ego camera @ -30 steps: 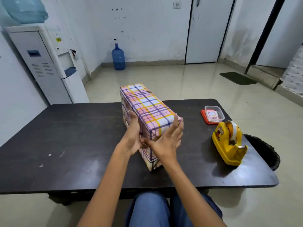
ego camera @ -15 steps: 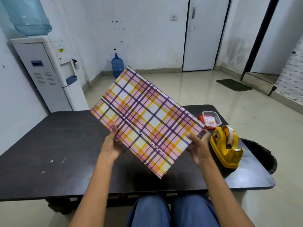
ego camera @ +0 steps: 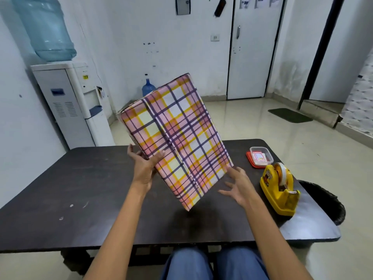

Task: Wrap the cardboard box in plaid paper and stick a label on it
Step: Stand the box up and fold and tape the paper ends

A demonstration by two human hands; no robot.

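Observation:
The box wrapped in pink, yellow and purple plaid paper (ego camera: 177, 136) is held tilted in the air above the dark table (ego camera: 80, 195). A paper seam runs down its facing side. My left hand (ego camera: 144, 165) grips its left edge, thumb on the front. My right hand (ego camera: 239, 185) is beside the lower right corner with fingers spread, apart from the box or barely touching it. A clear container with a red lid (ego camera: 260, 156) holds small labels at the table's right.
A yellow tape dispenser (ego camera: 279, 187) stands on the table's right side. A black bin (ego camera: 325, 201) sits past the right edge. A water dispenser (ego camera: 70, 102) stands at the back left, a blue bottle (ego camera: 148, 88) on the floor behind.
The box was lifted off the table and turned in both hands. Since half a second ago it has rotated more upright, and my right hand has let go of its right edge.

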